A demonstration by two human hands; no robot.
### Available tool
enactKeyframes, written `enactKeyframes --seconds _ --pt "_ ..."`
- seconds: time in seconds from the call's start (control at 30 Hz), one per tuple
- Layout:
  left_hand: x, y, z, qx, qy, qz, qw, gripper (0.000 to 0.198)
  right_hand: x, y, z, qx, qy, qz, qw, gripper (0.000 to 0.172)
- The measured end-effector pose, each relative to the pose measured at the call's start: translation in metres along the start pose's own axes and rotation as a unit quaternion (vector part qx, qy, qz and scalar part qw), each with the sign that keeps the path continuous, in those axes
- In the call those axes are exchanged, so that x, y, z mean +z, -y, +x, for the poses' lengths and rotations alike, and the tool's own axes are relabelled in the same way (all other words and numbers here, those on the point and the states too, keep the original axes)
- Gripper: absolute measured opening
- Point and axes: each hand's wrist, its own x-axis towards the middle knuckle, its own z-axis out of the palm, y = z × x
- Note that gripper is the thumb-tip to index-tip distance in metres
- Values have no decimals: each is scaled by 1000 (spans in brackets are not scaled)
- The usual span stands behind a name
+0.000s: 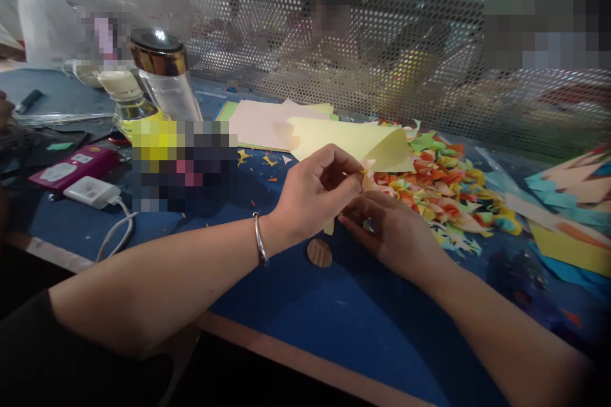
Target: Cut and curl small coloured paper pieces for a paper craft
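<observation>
My left hand (pixel 317 194), with a bracelet at its wrist, is closed, thumb and index finger pinching a small pale paper piece (pixel 366 170). Just to its right and lower, my right hand (pixel 394 229) has its fingers curled in close to the left fingertips; what they hold is hidden. A pale strip of paper (pixel 329 226) shows below the left hand. Under both hands a round brown disc (pixel 319 253) lies on the blue table (pixel 305 305). Beyond them spreads a heap of cut, colourful paper pieces (pixel 449 187), beside a curling yellow sheet (pixel 348 140).
Flat paper sheets (pixel 262 121) lie behind, near a perforated metal panel (pixel 267 25). At left stand a glass jar (pixel 167 82) and a yellow bottle (pixel 126 102), with a magenta box (pixel 74 168) and a white adapter with cable (pixel 93 192). Layered paper (pixel 573 203) lies right.
</observation>
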Motion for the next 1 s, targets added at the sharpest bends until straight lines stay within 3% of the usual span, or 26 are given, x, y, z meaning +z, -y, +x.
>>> enactKeyframes --seconds 0.2,0.37,0.63,0.83,1.0 --pt "-2 1 2 13 4 27 1000 9 -1 3 2 33 12 54 998 19" --pt "-6 3 4 -4 18 24 1000 7 -16 4 0 102 3 121 987 21" --pt "-9 1 2 -49 99 61 992 10 -41 1 -12 243 11 307 920 34" --pt "-8 -1 0 -87 158 55 982 11 -46 5 -11 266 -14 397 878 37" --pt "-7 -2 -1 -51 166 94 980 8 -44 4 -12 274 -27 433 858 34"
